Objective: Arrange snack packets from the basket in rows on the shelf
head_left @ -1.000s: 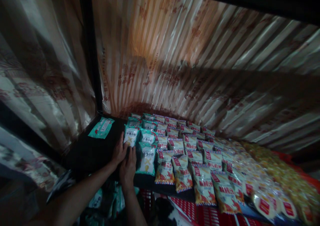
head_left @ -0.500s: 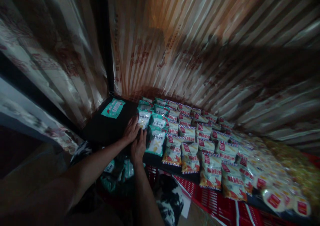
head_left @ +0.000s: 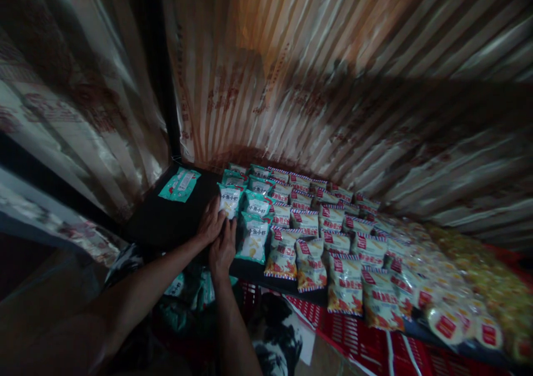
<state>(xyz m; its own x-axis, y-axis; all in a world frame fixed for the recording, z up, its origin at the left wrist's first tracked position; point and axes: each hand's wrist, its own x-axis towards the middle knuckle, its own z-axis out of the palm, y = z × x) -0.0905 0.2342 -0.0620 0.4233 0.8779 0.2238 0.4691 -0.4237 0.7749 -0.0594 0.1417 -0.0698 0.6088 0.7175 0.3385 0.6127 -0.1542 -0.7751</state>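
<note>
My left hand (head_left: 211, 223) presses against the left side and lower corner of a teal-and-white snack bag (head_left: 229, 200) that stands upright on a black shelf (head_left: 152, 219). From below, my right hand (head_left: 224, 251) has its fingers at the same bag's bottom edge. Between them my two hands hold the bag, and part of it is hidden behind the fingers. Just to its right stand matching teal snack bags (head_left: 253, 241) in a column. Another teal bag (head_left: 180, 184) lies flat, back side up, at the shelf's far left.
Rows of cream-and-red snack bags (head_left: 345, 281) fill the shelf's middle. Round clear packs (head_left: 445, 324) and yellow packs (head_left: 495, 276) are at the right. Red baskets (head_left: 341, 331) stand below, with teal bags (head_left: 175, 315) near my legs. Striped plastic sheeting (head_left: 291, 76) hangs behind.
The view has shifted slightly, so the shelf and its bags appear further left. Both hands stay at the same teal snack bag, which keeps its place in the column.
</note>
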